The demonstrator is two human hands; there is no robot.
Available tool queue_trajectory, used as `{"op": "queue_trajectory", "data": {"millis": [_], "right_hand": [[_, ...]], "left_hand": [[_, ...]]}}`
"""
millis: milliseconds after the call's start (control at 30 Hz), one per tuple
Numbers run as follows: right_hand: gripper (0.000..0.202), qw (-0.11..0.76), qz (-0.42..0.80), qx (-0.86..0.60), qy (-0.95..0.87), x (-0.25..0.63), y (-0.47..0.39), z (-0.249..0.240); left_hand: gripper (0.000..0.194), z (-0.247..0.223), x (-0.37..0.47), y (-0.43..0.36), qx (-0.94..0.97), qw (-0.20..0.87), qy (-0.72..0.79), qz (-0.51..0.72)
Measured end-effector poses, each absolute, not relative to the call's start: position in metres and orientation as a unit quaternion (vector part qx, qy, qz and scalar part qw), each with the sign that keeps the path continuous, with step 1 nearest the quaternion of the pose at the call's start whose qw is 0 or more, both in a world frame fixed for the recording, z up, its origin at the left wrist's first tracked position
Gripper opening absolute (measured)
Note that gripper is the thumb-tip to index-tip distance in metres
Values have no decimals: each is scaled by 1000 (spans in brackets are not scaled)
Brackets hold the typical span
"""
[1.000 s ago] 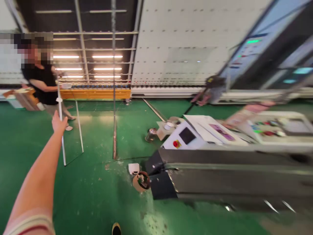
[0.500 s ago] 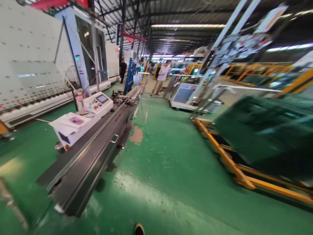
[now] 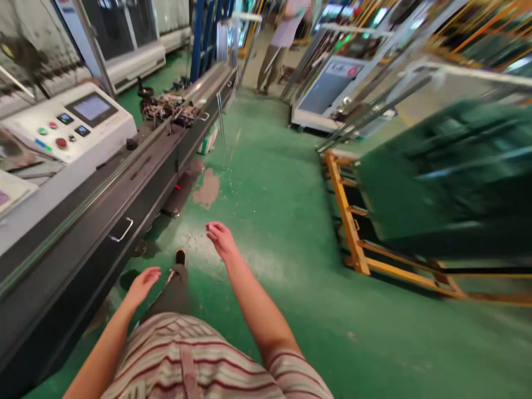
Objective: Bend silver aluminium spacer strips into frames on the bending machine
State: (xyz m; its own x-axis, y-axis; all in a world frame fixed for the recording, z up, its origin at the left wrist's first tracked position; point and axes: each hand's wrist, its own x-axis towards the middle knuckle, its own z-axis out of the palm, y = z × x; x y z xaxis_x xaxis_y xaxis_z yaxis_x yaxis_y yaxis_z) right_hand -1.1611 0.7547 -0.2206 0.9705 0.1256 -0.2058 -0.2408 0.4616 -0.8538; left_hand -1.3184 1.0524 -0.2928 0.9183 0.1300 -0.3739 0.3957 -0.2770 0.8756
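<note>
My left hand [image 3: 143, 285] hangs in the air just right of the long dark machine bench [image 3: 145, 205], near its metal handle [image 3: 122, 230]. Its fingers are loosely spread and hold nothing. Farther right and forward, my right hand [image 3: 220, 238] is over the green floor [image 3: 257, 233], with its fingers slightly bent and apart and nothing in them. Neither hand touches anything. A white control panel [image 3: 75, 122] with a screen and buttons sits on the left side of the bench.
An orange rack [image 3: 347, 216] holding dark green sheets [image 3: 449, 183] stands on the right. A person [image 3: 276, 50] stands ahead beside a grey-white cabinet [image 3: 328, 88]. A mechanism [image 3: 170, 111] sits on the bench, and blue posts [image 3: 203, 44] rise behind it.
The view has tilted down and moved forward along the bench. Both my hands, my forearms and striped shirt have come into view. The control panel, cabinet and person appear closer.
</note>
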Motion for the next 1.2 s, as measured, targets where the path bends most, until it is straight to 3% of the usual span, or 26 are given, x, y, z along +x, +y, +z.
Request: {"op": "queue_trajectory", "data": {"millis": [167, 300, 433, 600, 900, 1200], "right_hand": [[36, 880, 83, -464, 50, -965, 729, -182], [38, 881, 58, -467, 48, -844, 686, -133], [38, 876, 31, -479, 47, -725, 637, -116], [34, 860, 15, -510, 22, -559, 569, -145], [41, 695, 94, -712, -1, -231, 444, -191], [34, 595, 117, -779, -158, 42, 498, -212]], "left_hand": [[69, -288, -1097, 1016, 805, 563, 125, -137], [60, -250, -911, 958, 809, 559, 44, -177], [48, -213, -740, 881, 806, 549, -51, -214], [45, -210, -559, 795, 813, 522, -134, -218], [50, -234, -338, 727, 809, 555, 81, -174], [48, -222, -125, 713, 767, 617, 119, -130]]}}
